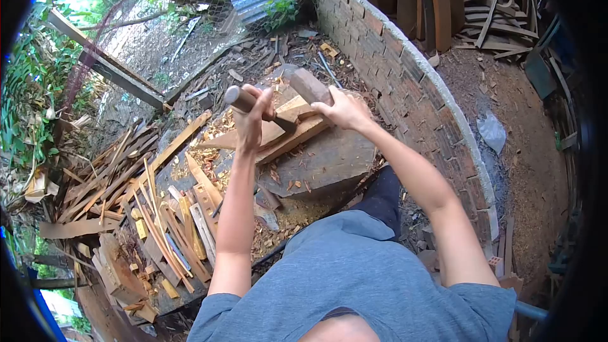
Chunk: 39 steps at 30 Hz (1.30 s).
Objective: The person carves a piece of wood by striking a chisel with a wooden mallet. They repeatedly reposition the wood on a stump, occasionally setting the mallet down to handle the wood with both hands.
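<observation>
My left hand (251, 120) is wrapped round the handle of a chisel (238, 96). The chisel slants down to the right, and its dark blade (286, 125) meets a piece of wood (292, 141). In my right hand (347, 111) is a thick wooden mallet (309, 85), raised to the right of the chisel handle and apart from it. The piece of wood lies at a slant on a heavy, worn wooden block (335, 163), with wood chips scattered around it. My fingers partly hide the chisel's middle.
A curved brick wall (405, 57) runs close along the right. At lower left lie several wood strips and offcuts (183, 228), with a long plank (166, 152) behind them. A white plastic bag (491, 132) sits beyond the wall. Wire mesh fencing (209, 6) stands at the back.
</observation>
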Each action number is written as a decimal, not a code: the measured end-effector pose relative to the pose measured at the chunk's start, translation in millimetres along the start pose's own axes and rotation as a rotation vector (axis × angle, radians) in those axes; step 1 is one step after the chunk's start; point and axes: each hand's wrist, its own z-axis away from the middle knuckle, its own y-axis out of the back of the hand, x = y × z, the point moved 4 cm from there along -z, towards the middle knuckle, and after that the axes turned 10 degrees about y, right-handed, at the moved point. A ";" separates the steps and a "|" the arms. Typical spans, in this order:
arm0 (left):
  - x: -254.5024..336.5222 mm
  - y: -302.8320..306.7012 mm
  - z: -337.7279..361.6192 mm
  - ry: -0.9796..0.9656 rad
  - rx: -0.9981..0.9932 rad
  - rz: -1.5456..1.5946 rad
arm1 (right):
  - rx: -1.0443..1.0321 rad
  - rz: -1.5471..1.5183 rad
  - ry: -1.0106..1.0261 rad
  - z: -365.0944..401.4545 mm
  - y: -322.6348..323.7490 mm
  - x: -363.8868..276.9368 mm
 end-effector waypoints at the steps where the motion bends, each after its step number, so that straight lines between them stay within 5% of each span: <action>1: -1.7 0.1 3.2 0.029 -0.086 -0.033 | -0.021 0.014 -0.054 1.6 -9.6 9.5; 7: -0.9 -26.1 6.7 0.116 -0.145 -0.314 | -0.052 0.097 -0.113 5.1 -34.7 23.4; 10: 16.1 -33.3 -6.1 -0.166 0.113 -0.346 | 0.012 0.092 -0.096 6.7 -37.6 26.2; 14: 23.0 -28.3 -24.8 -0.120 0.327 0.121 | -0.010 0.101 -0.091 8.0 -44.0 26.7; 18: 12.5 -28.7 -36.3 -0.200 0.403 0.020 | -0.005 0.142 -0.077 8.0 -43.3 25.5; 39: 4.7 -22.2 -45.0 -0.241 0.468 -0.052 | -0.026 0.111 -0.121 9.6 -41.9 25.0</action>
